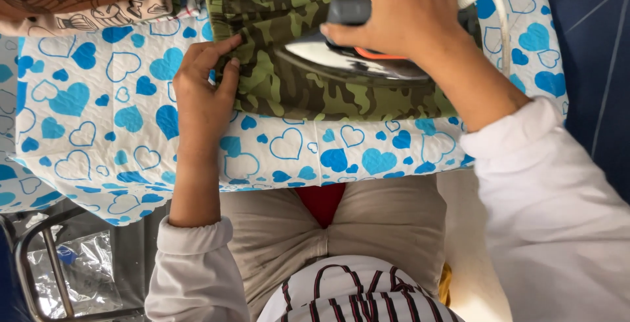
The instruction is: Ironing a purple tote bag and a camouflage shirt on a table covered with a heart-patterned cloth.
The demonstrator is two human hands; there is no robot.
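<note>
A green camouflage garment (308,95) lies on an ironing surface covered with white cloth printed with blue hearts (98,118). My right hand (400,13) grips the grey handle of a clothes iron (354,59), whose shiny soleplate rests on the garment. The iron's white cord (495,7) loops off to the right. My left hand (203,92) lies flat at the garment's left edge, fingertips pressing the fabric there.
Folded patterned cloths (79,0) are stacked at the far left corner. A metal frame with crumpled clear plastic (65,276) stands at the lower left. A dark blue surface (590,66) lies to the right of the board.
</note>
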